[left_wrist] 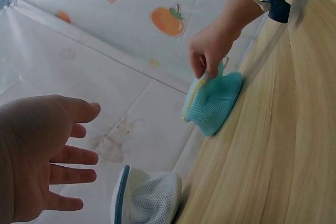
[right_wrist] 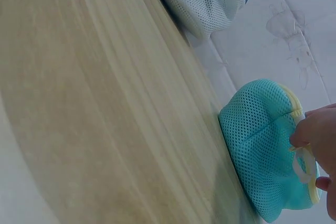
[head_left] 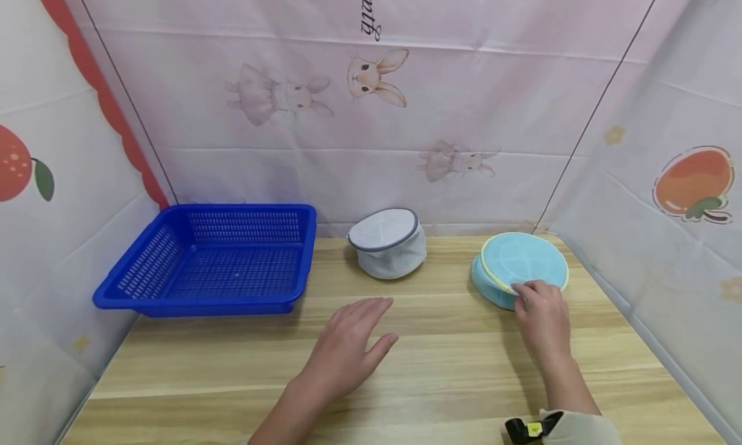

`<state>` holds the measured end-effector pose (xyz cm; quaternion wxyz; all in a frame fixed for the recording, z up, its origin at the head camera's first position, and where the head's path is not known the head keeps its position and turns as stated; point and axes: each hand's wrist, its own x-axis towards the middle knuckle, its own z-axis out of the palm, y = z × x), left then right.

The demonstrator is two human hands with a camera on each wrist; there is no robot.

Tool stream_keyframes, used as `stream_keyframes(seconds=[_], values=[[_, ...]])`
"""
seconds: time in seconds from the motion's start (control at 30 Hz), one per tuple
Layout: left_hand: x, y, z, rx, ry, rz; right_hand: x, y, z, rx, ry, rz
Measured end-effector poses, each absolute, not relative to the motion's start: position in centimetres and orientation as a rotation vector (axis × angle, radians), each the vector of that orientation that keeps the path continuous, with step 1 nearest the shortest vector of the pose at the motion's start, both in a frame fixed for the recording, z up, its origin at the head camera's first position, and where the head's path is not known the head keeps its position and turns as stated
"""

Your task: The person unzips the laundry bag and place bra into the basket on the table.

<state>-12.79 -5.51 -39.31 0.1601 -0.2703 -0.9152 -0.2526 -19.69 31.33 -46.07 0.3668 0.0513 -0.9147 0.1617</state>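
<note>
At the right of the table stands a round turquoise mesh laundry bag (head_left: 524,261) with a yellow zipped rim. My right hand (head_left: 543,316) pinches its near rim between thumb and fingers; a small white loop (right_wrist: 304,165) hangs beside the fingers in the right wrist view. My left hand (head_left: 348,348) is held out with straight fingers over the middle of the table, touching nothing. Beyond it sits a white mesh laundry bag (head_left: 390,244) with a dark blue-grey rim, its top tilted; the left wrist view shows this white bag (left_wrist: 152,198) below the left hand's fingers.
A blue plastic basket (head_left: 203,306) with slotted walls stands at the back left of the wooden table (head_left: 440,380). Printed cloth walls (head_left: 510,97) enclose the back and both sides. The white bag stands between the basket and the turquoise bag.
</note>
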Motion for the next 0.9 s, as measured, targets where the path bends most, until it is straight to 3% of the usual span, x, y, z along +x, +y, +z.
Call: stream_keyframes(seconds=[0.9], values=[[-13.2,-5.4,-40.2,-0.745,-2.676,-0.748,-16.5,20.6,-43.7,0.616,-2.202,0.415]])
